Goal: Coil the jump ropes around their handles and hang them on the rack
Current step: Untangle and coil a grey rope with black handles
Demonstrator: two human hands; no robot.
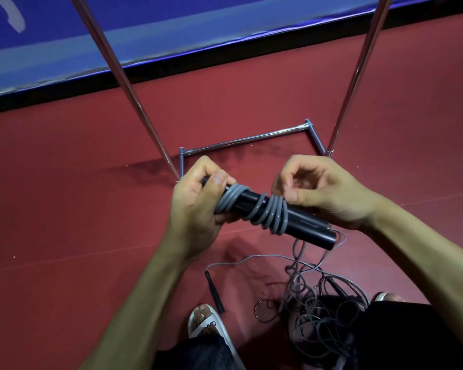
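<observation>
Two black jump rope handles [302,222] lie together in front of me, with grey rope [271,213] wound around them in two bunches. My left hand [195,201] grips the handles at their far end. My right hand [321,190] pinches the grey rope beside the nearer coil. The rest of that rope hangs down from the handles toward the floor. Below, a tangle of thin ropes [321,311] lies on the red floor, with a loose black handle [214,292] beside it. The metal rack [251,140] stands just beyond my hands.
The rack's two chrome uprights [123,84] rise left and right of my hands, and its base bars rest on the red floor. A blue mat [118,54] with a black edge runs along the far side. My sandalled foot [209,321] is near the loose handle.
</observation>
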